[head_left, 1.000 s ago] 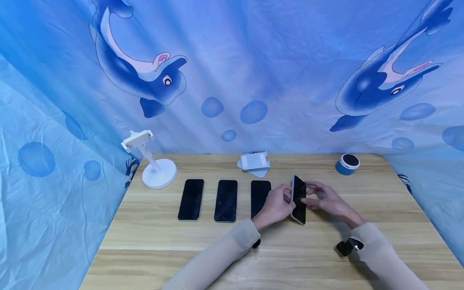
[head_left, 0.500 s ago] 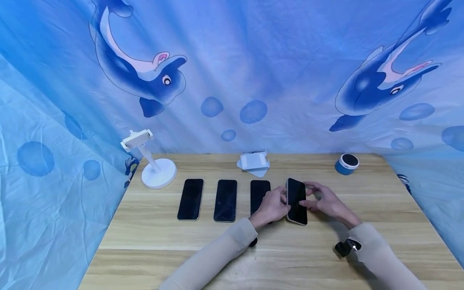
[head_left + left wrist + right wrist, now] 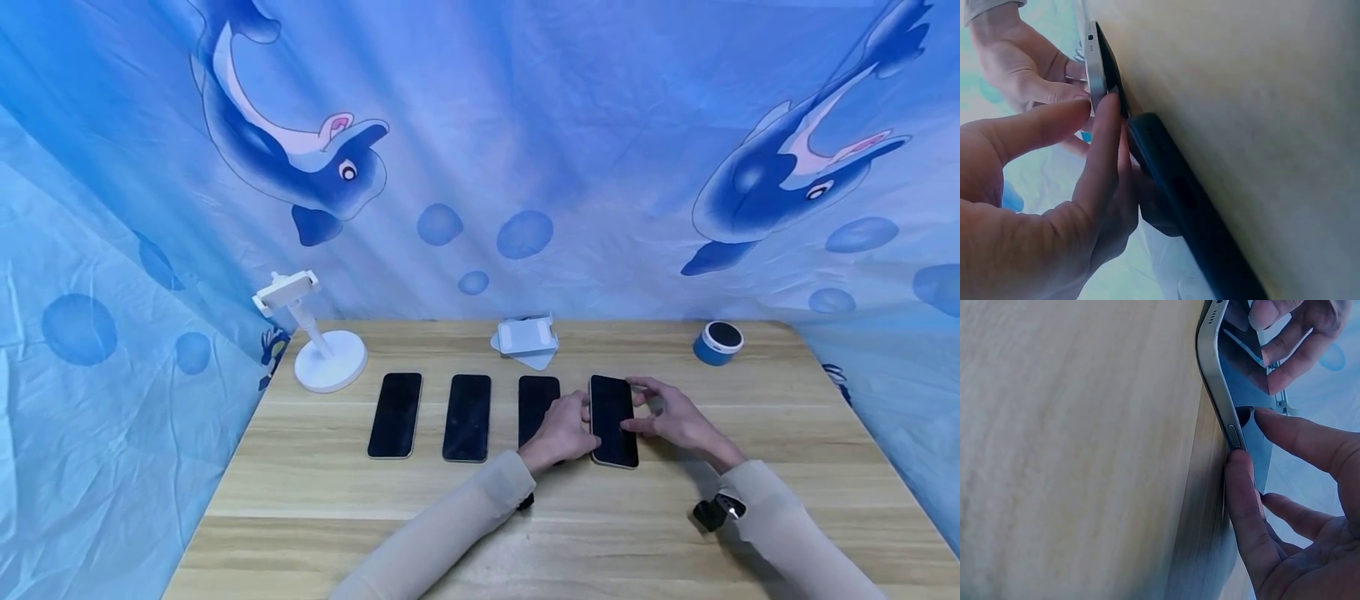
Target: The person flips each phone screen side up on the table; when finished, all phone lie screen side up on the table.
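Note:
A black-screened smartphone [image 3: 613,408] with a pale metal frame lies at the right end of a row of phones, screen up. My left hand [image 3: 561,429] pinches its left edge between thumb and fingers. On the opposite side, my right hand [image 3: 675,415] has its thumb over the screen and fingers at the edge. The right wrist view shows a forefinger tucked against the phone's rim [image 3: 1222,394]. In the left wrist view, the phone's edge [image 3: 1094,69] is slightly off the surface. Another dark phone [image 3: 537,404] is partly hidden by my left hand.
Two more phones, one at far left [image 3: 395,415] and one beside it [image 3: 467,417], lie on the wooden table [image 3: 315,517]. Behind them stand a white phone stand [image 3: 328,362], a small white-and-blue folding holder [image 3: 527,335] and a blue round speaker [image 3: 717,343].
The smartphone has turned from a steep tilt to nearly flat, screen up, and shifted slightly left. My left hand moved a little left with it; my right hand kept its hold.

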A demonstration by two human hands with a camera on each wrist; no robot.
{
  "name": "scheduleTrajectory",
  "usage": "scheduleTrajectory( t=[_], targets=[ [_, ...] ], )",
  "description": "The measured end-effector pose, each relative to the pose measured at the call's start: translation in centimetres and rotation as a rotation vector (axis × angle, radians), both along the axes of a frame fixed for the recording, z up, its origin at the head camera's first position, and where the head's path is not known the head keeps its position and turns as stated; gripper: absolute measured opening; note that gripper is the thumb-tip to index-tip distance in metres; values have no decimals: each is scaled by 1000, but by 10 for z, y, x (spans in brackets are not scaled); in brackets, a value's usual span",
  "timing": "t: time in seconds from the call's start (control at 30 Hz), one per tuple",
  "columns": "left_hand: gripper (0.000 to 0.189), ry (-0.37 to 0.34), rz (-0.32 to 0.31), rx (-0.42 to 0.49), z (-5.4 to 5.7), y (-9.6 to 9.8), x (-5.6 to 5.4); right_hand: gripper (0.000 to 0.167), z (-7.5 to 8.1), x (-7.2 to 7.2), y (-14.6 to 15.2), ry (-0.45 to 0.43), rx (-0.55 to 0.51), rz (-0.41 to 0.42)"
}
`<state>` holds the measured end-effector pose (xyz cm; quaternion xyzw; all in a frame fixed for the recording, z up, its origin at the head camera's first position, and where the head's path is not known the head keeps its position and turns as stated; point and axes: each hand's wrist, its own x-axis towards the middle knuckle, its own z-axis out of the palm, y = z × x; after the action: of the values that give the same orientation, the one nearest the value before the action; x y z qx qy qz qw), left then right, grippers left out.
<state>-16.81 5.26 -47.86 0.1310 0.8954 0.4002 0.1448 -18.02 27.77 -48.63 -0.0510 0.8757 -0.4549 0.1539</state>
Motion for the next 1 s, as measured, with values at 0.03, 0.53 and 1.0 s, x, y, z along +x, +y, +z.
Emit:
scheduleTrajectory(
  t=[0.03,0.53,1.0],
  targets=[
    [65,-2,-2,-1,0,0,0,82,0,0,0,4,7,1],
    [65,-39,-2,-79,1,3,3,82,2,-1,1,55,128,23],
    [82,-86,-55,31,3,-5,2,87,9,2,4,41,106,60]
  ],
)
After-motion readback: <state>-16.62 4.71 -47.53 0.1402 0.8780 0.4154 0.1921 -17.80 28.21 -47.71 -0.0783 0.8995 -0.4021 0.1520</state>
